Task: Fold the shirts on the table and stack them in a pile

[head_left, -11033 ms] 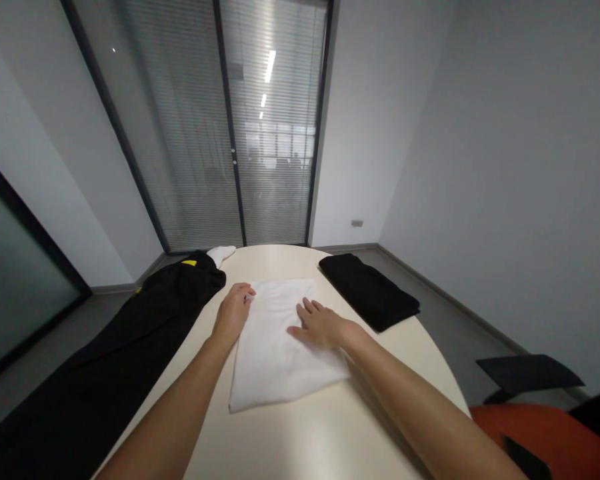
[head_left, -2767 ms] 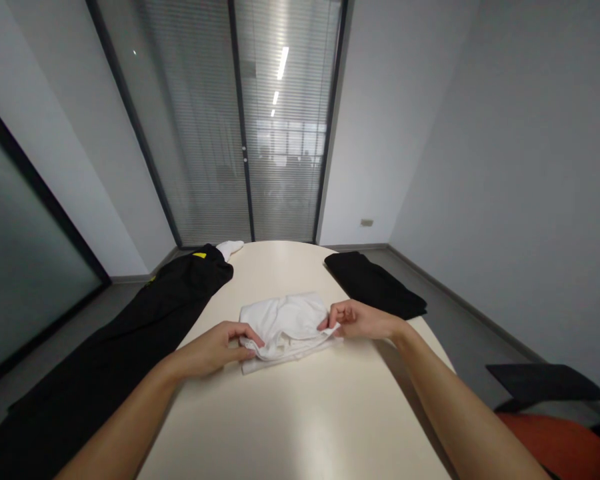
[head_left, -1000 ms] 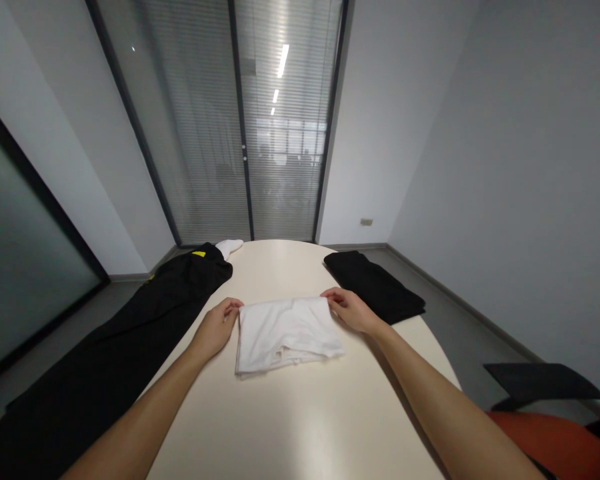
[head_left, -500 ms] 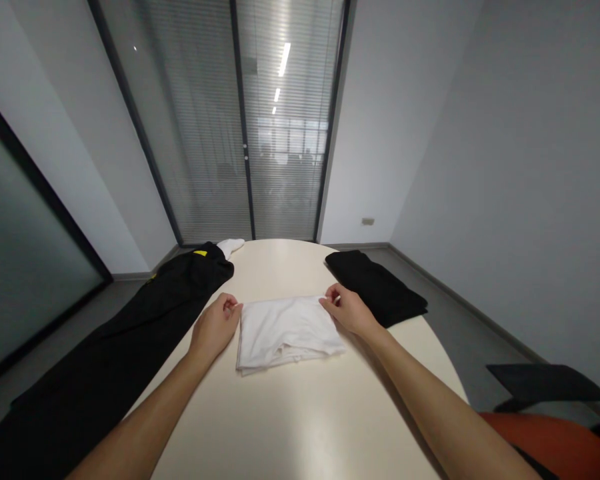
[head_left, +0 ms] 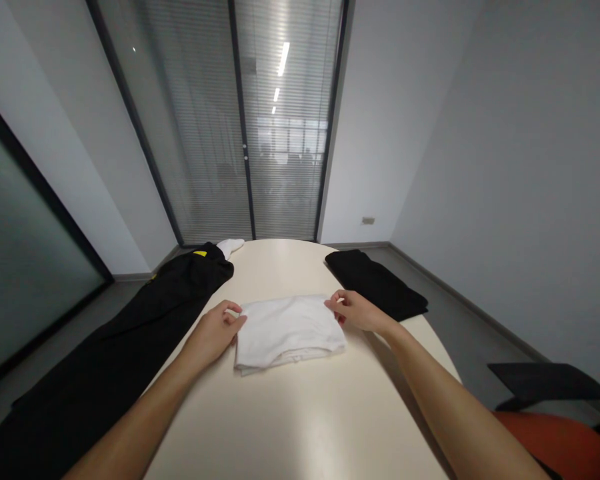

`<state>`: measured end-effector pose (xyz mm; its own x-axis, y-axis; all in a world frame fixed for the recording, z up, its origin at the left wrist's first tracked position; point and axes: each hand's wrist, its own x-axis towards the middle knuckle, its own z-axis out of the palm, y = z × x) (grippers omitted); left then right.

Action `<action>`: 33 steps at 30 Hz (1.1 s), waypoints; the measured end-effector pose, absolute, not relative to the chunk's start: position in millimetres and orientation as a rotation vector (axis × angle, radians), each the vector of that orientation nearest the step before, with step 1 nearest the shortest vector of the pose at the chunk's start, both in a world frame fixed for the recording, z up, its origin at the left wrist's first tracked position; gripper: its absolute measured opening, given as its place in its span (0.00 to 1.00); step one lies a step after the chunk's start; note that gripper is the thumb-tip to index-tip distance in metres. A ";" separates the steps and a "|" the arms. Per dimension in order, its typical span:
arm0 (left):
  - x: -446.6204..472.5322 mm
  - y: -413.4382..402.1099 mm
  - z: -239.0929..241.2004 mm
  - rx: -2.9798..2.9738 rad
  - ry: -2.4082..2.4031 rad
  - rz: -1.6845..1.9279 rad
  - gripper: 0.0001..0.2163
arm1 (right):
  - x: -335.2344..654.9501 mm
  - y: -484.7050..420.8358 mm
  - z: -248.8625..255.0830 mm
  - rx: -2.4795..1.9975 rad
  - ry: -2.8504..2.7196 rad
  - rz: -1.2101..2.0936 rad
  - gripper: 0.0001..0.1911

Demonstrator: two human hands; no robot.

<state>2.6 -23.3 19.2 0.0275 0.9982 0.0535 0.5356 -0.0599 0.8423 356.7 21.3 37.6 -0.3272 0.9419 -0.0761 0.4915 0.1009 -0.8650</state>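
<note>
A white T-shirt (head_left: 290, 330), folded into a flat rectangle, lies in the middle of the pale table (head_left: 300, 407). Its near edge shows a curved opening and loose layers. At the far left corner, my left hand (head_left: 217, 331) pinches the cloth's edge between thumb and forefinger. My right hand (head_left: 356, 311) grips the far right corner with thumb and bent fingers. Just beyond that hand rests a folded black garment (head_left: 380, 283) on the table's right edge.
A large black garment (head_left: 130, 333) with yellow patches drapes over the table's left side. Behind it lies a small white cloth (head_left: 231, 247). An orange and black chair (head_left: 550, 440) stands at the lower right. Glass panels with blinds (head_left: 290, 180) close off the far side.
Both hands have slid slightly toward me along the shirt's sides. The top layer looks smoother, with its near edge spread a little. The black garments have not moved.
</note>
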 end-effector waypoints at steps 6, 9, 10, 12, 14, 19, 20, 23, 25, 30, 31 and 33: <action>-3.0 -35.1 29.6 1.663 1.538 0.566 0.28 | 361.4 13.8 42.1 -1.400 -1.918 1.400 0.29; -4.1 -39.3 33.8 1.615 1.485 0.502 0.33 | 364.7 12.9 43.3 -1.411 -1.968 1.425 0.30; -3.9 -40.1 34.5 1.601 1.494 0.496 0.34 | 365.6 12.9 43.3 -1.416 -1.976 1.417 0.30; -2.9 -41.5 35.6 1.573 1.525 0.473 0.35 | 366.9 12.6 43.0 -1.419 -1.983 1.394 0.30; -1.3 -42.8 37.5 1.558 1.544 0.410 0.35 | 368.0 12.0 42.7 -1.403 -1.993 1.387 0.28; -0.2 -46.5 51.6 1.541 1.503 0.328 0.39 | 371.9 12.1 43.9 -1.348 -2.019 1.470 0.29; -0.4 -47.1 55.0 1.532 1.478 0.348 0.40 | 372.5 12.3 44.8 -1.343 -2.012 1.468 0.29; -0.4 -48.8 62.1 1.503 1.427 0.425 0.42 | 372.7 11.2 49.1 -1.333 -1.992 1.412 0.27; 0.8 -49.8 62.5 1.484 1.410 0.422 0.45 | 371.9 9.2 52.3 -1.356 -2.014 1.406 0.26; 3.8 -50.7 57.4 1.469 1.405 0.309 0.49 | 371.8 6.0 54.4 -1.448 -2.080 1.489 0.29; 3.7 -50.6 57.3 1.468 1.393 0.327 0.48 | 372.3 6.1 54.0 -1.439 -2.074 1.498 0.29; 2.8 -50.4 57.8 1.450 1.348 0.397 0.45 | 373.0 6.8 53.4 -1.407 -2.053 1.514 0.29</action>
<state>2.8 -50.4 57.8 0.3053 0.8647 -0.3989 0.5101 0.2053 0.8353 373.0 6.8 53.4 -0.5136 0.7896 -0.3357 0.5539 0.0063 -0.8325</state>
